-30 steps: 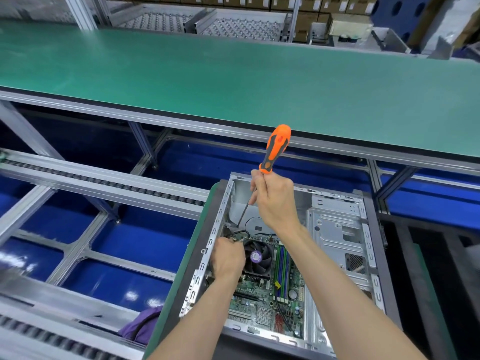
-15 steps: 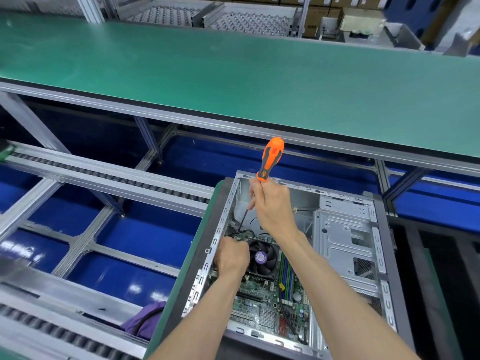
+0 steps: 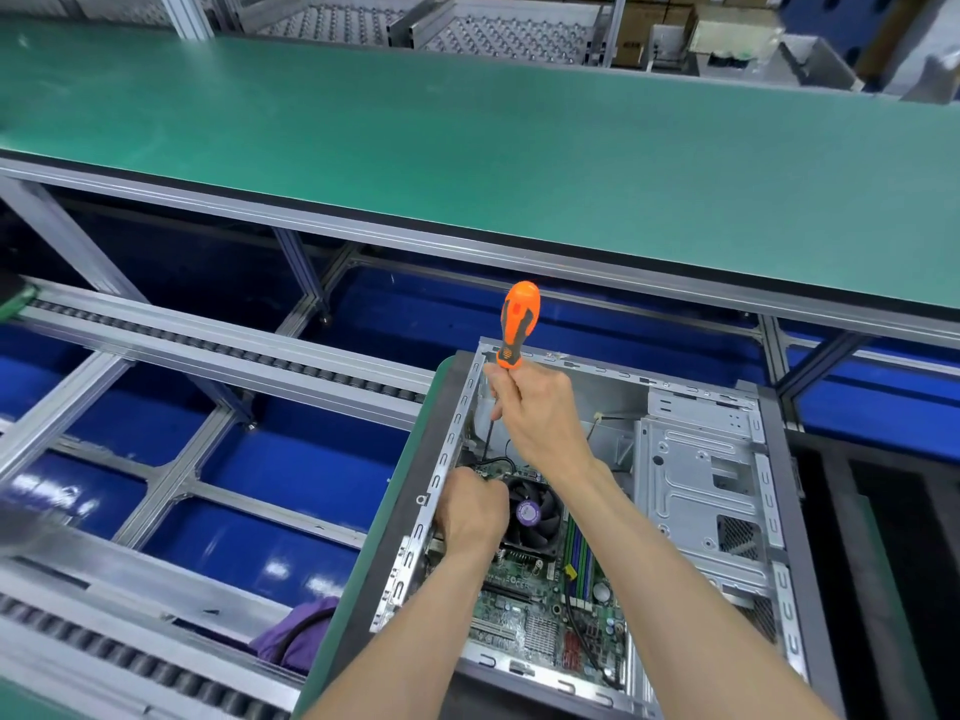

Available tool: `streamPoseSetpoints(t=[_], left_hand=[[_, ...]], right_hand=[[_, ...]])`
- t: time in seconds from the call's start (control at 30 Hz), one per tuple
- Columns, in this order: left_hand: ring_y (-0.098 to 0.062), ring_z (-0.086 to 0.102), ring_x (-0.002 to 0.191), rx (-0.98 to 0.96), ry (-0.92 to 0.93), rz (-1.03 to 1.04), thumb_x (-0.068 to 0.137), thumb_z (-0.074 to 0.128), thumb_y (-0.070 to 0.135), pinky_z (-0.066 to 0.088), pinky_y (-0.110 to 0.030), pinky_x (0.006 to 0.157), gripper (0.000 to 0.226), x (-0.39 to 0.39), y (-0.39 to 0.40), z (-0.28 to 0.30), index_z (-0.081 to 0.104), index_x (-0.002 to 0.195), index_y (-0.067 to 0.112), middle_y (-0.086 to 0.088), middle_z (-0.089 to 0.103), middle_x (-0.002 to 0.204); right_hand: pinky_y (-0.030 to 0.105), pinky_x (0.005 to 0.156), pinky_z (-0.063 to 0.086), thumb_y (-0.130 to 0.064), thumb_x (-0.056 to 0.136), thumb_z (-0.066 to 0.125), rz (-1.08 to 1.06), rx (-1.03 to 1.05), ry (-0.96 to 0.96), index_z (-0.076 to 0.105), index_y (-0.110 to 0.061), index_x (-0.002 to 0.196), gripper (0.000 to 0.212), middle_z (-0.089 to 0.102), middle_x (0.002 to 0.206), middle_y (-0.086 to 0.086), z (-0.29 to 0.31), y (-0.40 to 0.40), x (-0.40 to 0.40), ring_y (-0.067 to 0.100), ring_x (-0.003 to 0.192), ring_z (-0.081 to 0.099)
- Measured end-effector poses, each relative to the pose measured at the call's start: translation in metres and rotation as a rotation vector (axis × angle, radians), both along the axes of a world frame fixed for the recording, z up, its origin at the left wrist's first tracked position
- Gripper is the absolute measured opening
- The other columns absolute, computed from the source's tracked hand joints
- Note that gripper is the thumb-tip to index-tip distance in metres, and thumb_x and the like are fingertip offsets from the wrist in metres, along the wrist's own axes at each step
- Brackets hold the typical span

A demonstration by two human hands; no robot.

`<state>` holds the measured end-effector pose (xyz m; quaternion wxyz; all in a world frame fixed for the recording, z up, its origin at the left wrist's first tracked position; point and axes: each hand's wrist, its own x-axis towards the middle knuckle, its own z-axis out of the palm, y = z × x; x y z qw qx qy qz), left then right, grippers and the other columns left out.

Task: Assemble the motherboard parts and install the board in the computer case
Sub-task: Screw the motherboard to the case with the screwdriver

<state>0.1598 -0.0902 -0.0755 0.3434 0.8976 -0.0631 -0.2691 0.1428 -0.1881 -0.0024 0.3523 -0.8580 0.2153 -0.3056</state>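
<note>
Fingers of your right hand grasp the screwdriver low on its orange handle, shaft angled down toward the motherboard, which already lies inside the open computer case. Your left hand curls at the board's upper left corner beside the fan; whether it holds anything, you cannot tell. You appear to be fastening that corner: next, seat the tip squarely before turning.

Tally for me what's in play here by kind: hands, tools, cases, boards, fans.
Hands: 2 (left hand, right hand)
Screwdrivers: 1 (orange screwdriver)
Computer cases: 1 (case)
Motherboards: 1 (motherboard)
Cooler fans: 1 (fan)
Total: 6
</note>
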Motion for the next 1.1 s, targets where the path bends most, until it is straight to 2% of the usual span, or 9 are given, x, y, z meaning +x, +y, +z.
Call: streamPoseSetpoints(t=[0.1,0.17,0.33,0.57,0.7,0.8,0.97,1.03,1.1], left_hand=[[-0.017,0.060,0.057,-0.079,-0.132,-0.056,0.090,0.048,0.006,0.039,-0.026,0.044,0.016,-0.006,0.001,0.009,0.055,0.101,0.015,0.002,0.057,0.070],[-0.015,0.060,0.056,-0.171,-0.227,-0.054,0.095,0.050,0.011,0.036,-0.025,0.040,0.025,-0.010,0.000,0.016,0.049,0.118,0.017,0.003,0.057,0.068],[-0.013,0.052,0.051,-0.382,-0.459,-0.041,0.094,0.053,0.021,0.029,-0.026,0.038,0.030,0.000,-0.009,0.047,0.044,0.122,0.021,0.001,0.058,0.064],[-0.037,0.048,0.058,-0.239,-0.663,-0.313,0.088,0.052,0.001,0.029,-0.038,0.056,0.017,0.045,-0.012,0.061,0.066,0.079,-0.003,-0.023,0.063,0.064],[-0.038,0.044,0.055,-0.307,-0.651,-0.389,0.090,0.061,0.009,0.030,-0.039,0.055,0.024,0.057,-0.010,0.063,0.068,0.068,-0.001,-0.026,0.056,0.058],[-0.029,0.033,0.057,-0.429,-0.563,-0.403,0.089,0.071,0.021,0.030,-0.037,0.056,0.024,0.057,-0.010,0.064,0.073,0.070,0.007,-0.020,0.051,0.054],[-0.016,0.028,0.049,-0.450,-0.490,-0.420,0.087,0.074,0.022,0.028,-0.034,0.055,0.027,0.061,-0.009,0.063,0.070,0.067,0.005,0.002,0.035,0.043],[-0.016,0.031,0.048,-0.451,-0.466,-0.426,0.087,0.074,0.020,0.025,-0.031,0.055,0.023,0.060,-0.008,0.063,0.072,0.068,0.007,0.000,0.037,0.042],[-0.020,0.029,0.052,-0.446,-0.477,-0.429,0.087,0.075,0.020,0.028,-0.033,0.054,0.021,0.058,-0.008,0.063,0.075,0.072,0.005,-0.009,0.045,0.046]], right_hand=[[0.044,0.059,0.048,-0.029,0.102,0.055,-0.012,-0.055,0.025,0.052,-0.008,0.063,0.045,0.056,0.055,0.005,0.001,0.002,0.002,0.027,0.057,0.064],[0.039,0.052,0.046,-0.031,0.101,0.057,-0.025,-0.106,0.008,0.050,-0.013,0.061,0.044,0.049,0.053,-0.002,0.003,0.005,0.001,0.024,0.053,0.062],[0.033,0.050,0.039,-0.038,0.097,0.060,-0.120,-0.210,0.028,0.073,-0.013,0.068,0.041,0.056,0.056,-0.003,0.007,0.010,0.002,0.016,0.050,0.047],[0.041,0.062,0.047,-0.037,0.096,0.063,-0.131,-0.134,0.098,0.071,-0.008,0.063,0.044,0.064,0.065,0.003,0.013,0.009,0.000,0.021,0.061,0.056],[0.031,0.071,0.041,-0.023,0.089,0.069,-0.074,0.001,-0.001,0.070,-0.009,0.087,0.014,0.060,0.084,-0.005,0.029,0.006,-0.009,0.016,0.079,0.054],[0.023,0.077,0.046,-0.010,0.089,0.061,0.013,0.127,-0.160,0.063,-0.011,0.109,0.021,0.072,0.101,-0.011,0.051,0.005,-0.015,0.006,0.095,0.063],[0.024,0.072,0.051,-0.017,0.080,0.081,-0.089,0.209,-0.151,0.062,-0.012,0.089,0.021,0.072,0.081,-0.004,0.068,0.005,-0.016,0.005,0.076,0.067],[0.021,0.067,0.047,-0.025,0.078,0.083,-0.112,0.138,-0.119,0.059,-0.013,0.089,0.029,0.068,0.077,-0.006,0.070,0.003,-0.018,0.005,0.069,0.060],[0.030,0.074,0.047,-0.018,0.084,0.076,-0.050,0.115,-0.082,0.058,-0.015,0.095,0.021,0.069,0.085,-0.008,0.072,0.003,-0.020,0.010,0.083,0.061]])
